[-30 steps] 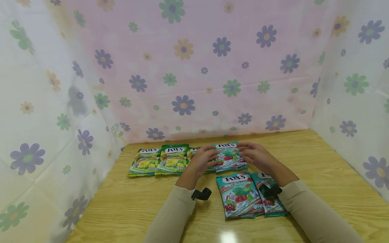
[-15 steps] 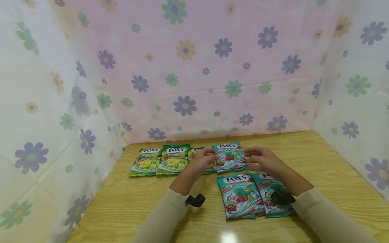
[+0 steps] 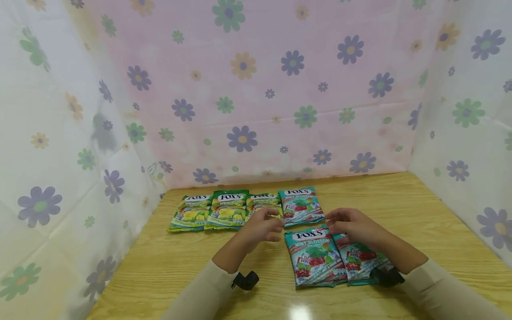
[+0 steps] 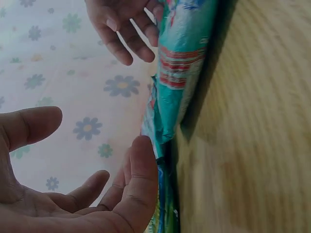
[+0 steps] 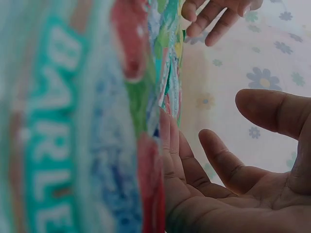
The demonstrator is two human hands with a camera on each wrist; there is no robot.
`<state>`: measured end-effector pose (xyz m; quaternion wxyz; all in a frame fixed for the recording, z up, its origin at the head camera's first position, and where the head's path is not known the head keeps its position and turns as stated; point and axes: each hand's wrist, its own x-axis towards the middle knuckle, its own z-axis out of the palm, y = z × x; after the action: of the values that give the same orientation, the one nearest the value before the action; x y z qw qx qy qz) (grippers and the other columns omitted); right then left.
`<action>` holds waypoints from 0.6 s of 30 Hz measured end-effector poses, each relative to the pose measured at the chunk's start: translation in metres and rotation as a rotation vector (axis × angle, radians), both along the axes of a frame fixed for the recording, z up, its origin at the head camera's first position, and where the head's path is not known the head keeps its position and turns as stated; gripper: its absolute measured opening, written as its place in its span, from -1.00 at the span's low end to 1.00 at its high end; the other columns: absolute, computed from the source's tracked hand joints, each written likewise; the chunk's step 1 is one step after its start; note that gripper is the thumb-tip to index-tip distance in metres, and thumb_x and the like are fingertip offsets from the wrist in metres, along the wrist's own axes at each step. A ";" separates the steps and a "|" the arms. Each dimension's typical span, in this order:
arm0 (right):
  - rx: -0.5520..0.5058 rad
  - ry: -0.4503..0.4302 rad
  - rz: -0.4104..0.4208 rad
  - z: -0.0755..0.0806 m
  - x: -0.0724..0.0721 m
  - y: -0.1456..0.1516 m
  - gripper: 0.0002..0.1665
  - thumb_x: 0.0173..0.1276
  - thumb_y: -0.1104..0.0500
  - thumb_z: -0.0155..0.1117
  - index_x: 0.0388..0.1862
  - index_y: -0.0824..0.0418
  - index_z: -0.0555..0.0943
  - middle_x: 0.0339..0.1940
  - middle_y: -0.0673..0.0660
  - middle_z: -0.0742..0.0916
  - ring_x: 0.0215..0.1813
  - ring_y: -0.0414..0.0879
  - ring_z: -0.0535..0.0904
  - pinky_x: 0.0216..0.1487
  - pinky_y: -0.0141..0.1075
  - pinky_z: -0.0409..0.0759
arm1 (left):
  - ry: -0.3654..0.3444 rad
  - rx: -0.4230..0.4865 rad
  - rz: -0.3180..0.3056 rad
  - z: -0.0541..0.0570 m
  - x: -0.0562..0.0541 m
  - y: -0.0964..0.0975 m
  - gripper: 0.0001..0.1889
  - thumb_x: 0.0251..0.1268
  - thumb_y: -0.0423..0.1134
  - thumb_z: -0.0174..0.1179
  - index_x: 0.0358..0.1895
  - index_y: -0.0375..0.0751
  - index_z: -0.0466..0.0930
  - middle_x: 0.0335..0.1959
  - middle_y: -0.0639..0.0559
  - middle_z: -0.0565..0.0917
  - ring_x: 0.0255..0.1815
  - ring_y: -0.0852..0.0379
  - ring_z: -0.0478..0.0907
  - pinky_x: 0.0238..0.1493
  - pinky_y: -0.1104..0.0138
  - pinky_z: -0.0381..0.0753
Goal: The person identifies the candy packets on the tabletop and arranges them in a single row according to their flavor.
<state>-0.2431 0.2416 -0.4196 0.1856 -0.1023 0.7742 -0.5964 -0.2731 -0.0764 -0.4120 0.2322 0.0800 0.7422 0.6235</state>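
Head view: on the wooden table (image 3: 424,231) I see three green Spring Tea packs (image 3: 226,212) in a row, a rear Mint Blossom pack (image 3: 301,207) just beside them, and two front Mint Blossom packs (image 3: 316,261) nearer the camera. The left hand (image 3: 259,229), fingers loosely bent, holds nothing; the right hand (image 3: 356,227), likewise unclenched, is over the right-hand front pack, contact uncertain. Left wrist view: I see the left thumb and fingers apart, near a teal pack (image 4: 183,60). Right wrist view: a blurred pack (image 5: 77,121) stands beside the right hand's parted fingers.
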 end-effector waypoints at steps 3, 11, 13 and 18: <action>0.007 0.003 0.007 -0.001 0.001 0.000 -0.40 0.62 0.17 0.10 0.49 0.46 0.31 0.33 0.46 0.54 0.19 0.12 0.65 0.06 -0.03 0.76 | -0.031 -0.006 0.011 -0.003 0.004 -0.004 -0.38 0.48 -0.14 0.26 0.47 -0.30 0.32 0.22 -0.24 0.56 0.21 -0.19 0.62 0.00 0.09 0.79; 0.027 -0.001 0.040 -0.001 0.001 0.006 -0.36 0.61 0.13 0.19 0.46 0.49 0.32 0.31 0.45 0.57 0.20 0.13 0.66 0.08 -0.04 0.76 | -0.078 -0.002 -0.013 -0.012 0.013 -0.008 -0.39 0.45 -0.15 0.29 0.43 -0.33 0.33 0.20 -0.23 0.56 0.08 -0.10 0.66 -0.04 0.08 0.80; 0.034 0.001 0.050 -0.001 0.001 0.008 -0.36 0.60 0.13 0.20 0.46 0.50 0.33 0.32 0.44 0.57 0.20 0.13 0.65 0.08 -0.04 0.76 | -0.077 0.002 -0.020 -0.014 0.015 -0.009 -0.40 0.45 -0.16 0.28 0.42 -0.34 0.34 0.18 -0.22 0.57 0.05 -0.08 0.68 -0.06 0.09 0.81; 0.069 0.008 0.063 0.001 0.003 0.011 -0.41 0.60 0.15 0.19 0.42 0.50 0.37 0.27 0.41 0.60 0.19 0.12 0.64 0.05 -0.06 0.77 | -0.091 0.014 -0.051 -0.018 0.019 -0.009 -0.41 0.45 -0.17 0.26 0.42 -0.35 0.33 0.11 -0.22 0.65 -0.02 -0.07 0.74 -0.09 0.10 0.81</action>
<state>-0.2402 0.2530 -0.4181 0.2046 -0.1226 0.7915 -0.5627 -0.2542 -0.0856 -0.4304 0.2810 0.0720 0.7242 0.6256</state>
